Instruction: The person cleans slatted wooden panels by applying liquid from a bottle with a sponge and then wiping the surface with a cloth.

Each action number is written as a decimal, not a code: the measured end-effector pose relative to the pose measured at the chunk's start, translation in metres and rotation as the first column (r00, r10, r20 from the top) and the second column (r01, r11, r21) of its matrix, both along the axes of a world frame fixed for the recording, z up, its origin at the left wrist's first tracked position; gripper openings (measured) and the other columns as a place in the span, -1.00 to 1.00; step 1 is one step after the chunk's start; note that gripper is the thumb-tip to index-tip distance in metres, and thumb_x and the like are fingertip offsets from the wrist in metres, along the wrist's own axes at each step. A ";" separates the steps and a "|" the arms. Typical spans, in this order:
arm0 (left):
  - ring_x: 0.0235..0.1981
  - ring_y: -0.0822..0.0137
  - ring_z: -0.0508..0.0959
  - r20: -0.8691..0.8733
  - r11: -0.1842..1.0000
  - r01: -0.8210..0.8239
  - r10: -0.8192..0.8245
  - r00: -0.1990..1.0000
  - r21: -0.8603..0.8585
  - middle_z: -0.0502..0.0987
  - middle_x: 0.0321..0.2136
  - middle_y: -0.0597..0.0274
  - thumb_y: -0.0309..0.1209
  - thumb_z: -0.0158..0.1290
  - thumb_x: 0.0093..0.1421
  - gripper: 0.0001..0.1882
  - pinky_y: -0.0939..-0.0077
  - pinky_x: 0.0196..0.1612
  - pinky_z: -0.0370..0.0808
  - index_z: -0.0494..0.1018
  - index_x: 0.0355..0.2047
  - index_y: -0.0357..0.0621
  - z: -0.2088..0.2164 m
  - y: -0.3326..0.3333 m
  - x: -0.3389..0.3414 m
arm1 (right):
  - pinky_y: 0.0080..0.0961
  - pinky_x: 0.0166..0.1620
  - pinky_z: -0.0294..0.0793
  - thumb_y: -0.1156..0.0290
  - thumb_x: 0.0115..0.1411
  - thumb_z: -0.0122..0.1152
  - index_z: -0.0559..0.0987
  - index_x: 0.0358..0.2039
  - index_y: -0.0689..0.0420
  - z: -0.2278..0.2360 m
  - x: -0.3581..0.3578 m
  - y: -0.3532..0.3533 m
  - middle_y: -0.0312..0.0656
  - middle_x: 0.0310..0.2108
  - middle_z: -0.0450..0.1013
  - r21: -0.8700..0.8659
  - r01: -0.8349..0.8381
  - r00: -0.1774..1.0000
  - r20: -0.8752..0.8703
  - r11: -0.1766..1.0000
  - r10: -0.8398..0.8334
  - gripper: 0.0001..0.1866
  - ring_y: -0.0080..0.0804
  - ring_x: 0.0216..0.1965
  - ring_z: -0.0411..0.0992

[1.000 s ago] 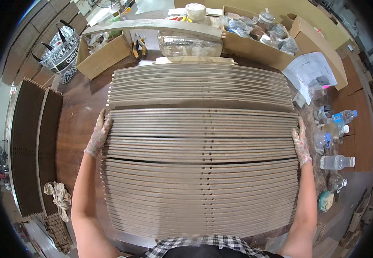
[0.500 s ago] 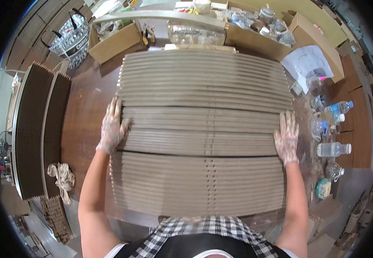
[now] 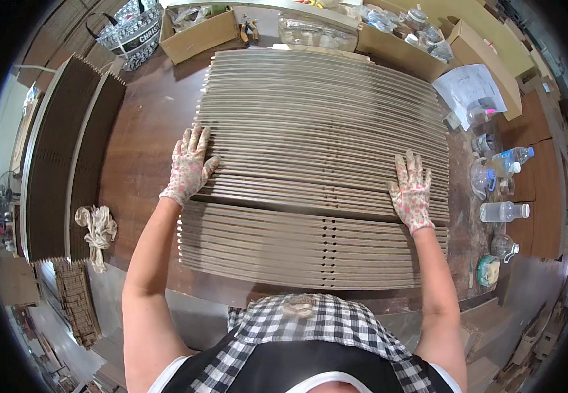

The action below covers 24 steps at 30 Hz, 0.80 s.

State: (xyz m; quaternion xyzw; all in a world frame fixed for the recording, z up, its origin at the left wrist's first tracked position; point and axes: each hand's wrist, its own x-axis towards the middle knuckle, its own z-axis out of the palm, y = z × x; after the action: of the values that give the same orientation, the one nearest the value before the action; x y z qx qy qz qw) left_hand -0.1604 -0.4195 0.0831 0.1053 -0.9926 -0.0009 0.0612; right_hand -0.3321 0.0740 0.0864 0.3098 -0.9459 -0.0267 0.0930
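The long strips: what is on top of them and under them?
The gloved right hand lies on the strips; the left hand is at their left edge. Brown tabletop shows around; what lies underneath is covered.

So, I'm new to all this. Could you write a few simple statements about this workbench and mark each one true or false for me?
1. The left hand and the right hand both wear spotted gloves. True.
2. The right hand is clenched into a fist. False: it is open, fingers spread, over the rows of long thin strips.
3. A crumpled pale cloth or glove lies to the left of the strips. True.
4. The clear bottle with a white cap is on the left side. False: the clear bottle lies to the right of the strips.
5. A sheet of white paper lies beyond the right hand. True.
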 end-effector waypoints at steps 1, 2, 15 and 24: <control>0.40 -0.15 0.04 -0.025 0.997 -0.006 0.008 1.000 0.077 0.05 0.39 -0.12 -0.13 0.07 0.24 -0.19 0.03 0.39 0.05 0.03 0.40 -0.16 0.004 -0.002 0.007 | 0.14 0.39 -0.11 0.26 0.25 0.06 0.09 0.42 0.02 0.004 0.009 0.002 -0.02 0.45 -0.08 -0.042 -0.024 1.000 0.009 0.999 0.025 -0.26 0.04 0.44 -0.09; 0.39 -0.19 0.04 -0.108 0.984 -0.017 0.036 0.994 0.178 0.06 0.38 -0.19 -0.19 0.03 0.27 -0.23 0.04 0.40 0.03 0.02 0.39 -0.20 0.004 -0.006 0.020 | 0.14 0.40 -0.13 0.25 0.25 0.07 0.09 0.42 0.02 0.010 0.024 0.005 -0.02 0.46 -0.09 -0.085 -0.048 0.999 0.017 0.995 0.050 -0.25 0.03 0.45 -0.11; 0.29 0.21 0.28 -0.023 0.270 -0.088 0.382 0.924 0.959 0.25 0.29 -0.05 -0.26 0.05 0.35 -0.23 0.37 0.33 0.19 -0.08 0.42 -0.22 -0.023 -0.009 0.119 | -0.04 0.41 -0.03 0.16 0.33 0.03 0.26 0.35 0.01 0.007 0.052 0.066 -0.06 0.41 0.07 -0.343 0.022 1.000 -0.012 0.939 -0.028 -0.40 -0.07 0.40 0.04; 0.14 0.28 0.40 -0.017 0.324 -0.136 0.430 0.903 0.936 0.44 0.13 0.07 -0.16 -0.04 0.39 -0.40 0.40 0.22 0.31 0.21 0.32 -0.24 -0.031 0.000 0.104 | -0.43 0.28 0.22 0.25 0.41 0.01 0.17 0.39 0.09 -0.033 0.031 0.191 -0.14 0.29 0.25 -0.682 0.615 0.712 0.696 0.395 0.094 -0.40 -0.33 0.25 0.26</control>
State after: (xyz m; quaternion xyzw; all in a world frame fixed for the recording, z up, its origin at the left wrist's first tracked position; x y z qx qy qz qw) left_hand -0.0565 -0.4195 0.0526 0.2932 -0.7695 -0.5540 0.1224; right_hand -0.3014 0.2647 0.0534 0.0355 -0.8204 0.5632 -0.0924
